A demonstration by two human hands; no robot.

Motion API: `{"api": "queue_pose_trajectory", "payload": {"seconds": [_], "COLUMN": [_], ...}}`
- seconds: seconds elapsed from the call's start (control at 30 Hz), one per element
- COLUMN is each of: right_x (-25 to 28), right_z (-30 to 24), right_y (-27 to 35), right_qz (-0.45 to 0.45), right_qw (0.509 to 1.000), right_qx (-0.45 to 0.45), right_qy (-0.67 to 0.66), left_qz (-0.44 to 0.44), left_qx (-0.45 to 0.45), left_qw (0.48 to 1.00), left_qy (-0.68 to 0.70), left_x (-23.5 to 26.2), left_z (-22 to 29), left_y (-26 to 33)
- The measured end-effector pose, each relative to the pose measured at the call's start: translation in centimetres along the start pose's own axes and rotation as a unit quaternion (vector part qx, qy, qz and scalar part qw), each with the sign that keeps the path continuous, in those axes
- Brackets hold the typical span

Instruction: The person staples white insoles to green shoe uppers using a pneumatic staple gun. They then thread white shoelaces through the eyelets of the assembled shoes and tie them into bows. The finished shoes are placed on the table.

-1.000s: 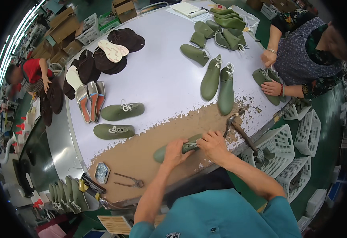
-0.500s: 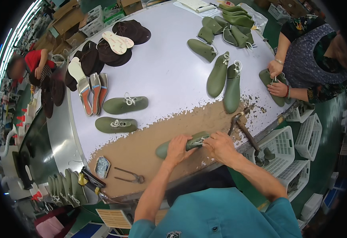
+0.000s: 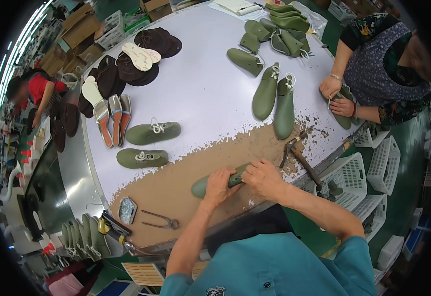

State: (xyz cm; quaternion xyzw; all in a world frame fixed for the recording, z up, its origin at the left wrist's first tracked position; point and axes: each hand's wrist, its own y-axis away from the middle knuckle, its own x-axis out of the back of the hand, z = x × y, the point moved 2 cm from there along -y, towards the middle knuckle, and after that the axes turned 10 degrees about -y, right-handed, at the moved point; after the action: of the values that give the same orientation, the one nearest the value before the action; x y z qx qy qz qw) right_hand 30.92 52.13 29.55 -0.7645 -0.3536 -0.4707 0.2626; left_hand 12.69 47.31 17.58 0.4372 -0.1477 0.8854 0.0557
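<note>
Fingers of the left hand (image 3: 219, 186) clamp one green shoe last (image 3: 200, 188) on the worn brown patch of a pale lilac table (image 3: 200, 98), while those of the right hand (image 3: 262, 178) bend over its other end, tips hidden and grip impossible to tell. Two white-laced green lasts (image 3: 153, 133) lie to the left, two more green lasts (image 3: 266, 93) beyond to the right. One pair of dark metal pincers (image 3: 170, 224) rests left of the work; one wooden-handled hammer (image 3: 305, 164) lies just beside the right hand. Three silver-and-orange sole-shaped pieces (image 3: 116, 116) sit near overlapping dark brown shoe uppers (image 3: 160, 42). At right, a co-worker's two hands (image 3: 342, 106) cover another green last (image 3: 342, 122).
</note>
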Motion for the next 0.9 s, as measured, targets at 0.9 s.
{"api": "queue_pose_trajectory", "payload": {"seconds": [0.9], "right_x": [-0.4], "right_z": [1.8], "right_y": [0.5], "right_qz": [0.028], "right_qw": [0.995], "right_qx": [0.090], "right_qy": [-0.032], "left_qz": [-0.002], "left_qx": [-0.004], "left_qw": [1.000], "left_qy": [-0.010], "left_x": [-0.1], "left_z": [-0.1], "left_y": [0.0]}}
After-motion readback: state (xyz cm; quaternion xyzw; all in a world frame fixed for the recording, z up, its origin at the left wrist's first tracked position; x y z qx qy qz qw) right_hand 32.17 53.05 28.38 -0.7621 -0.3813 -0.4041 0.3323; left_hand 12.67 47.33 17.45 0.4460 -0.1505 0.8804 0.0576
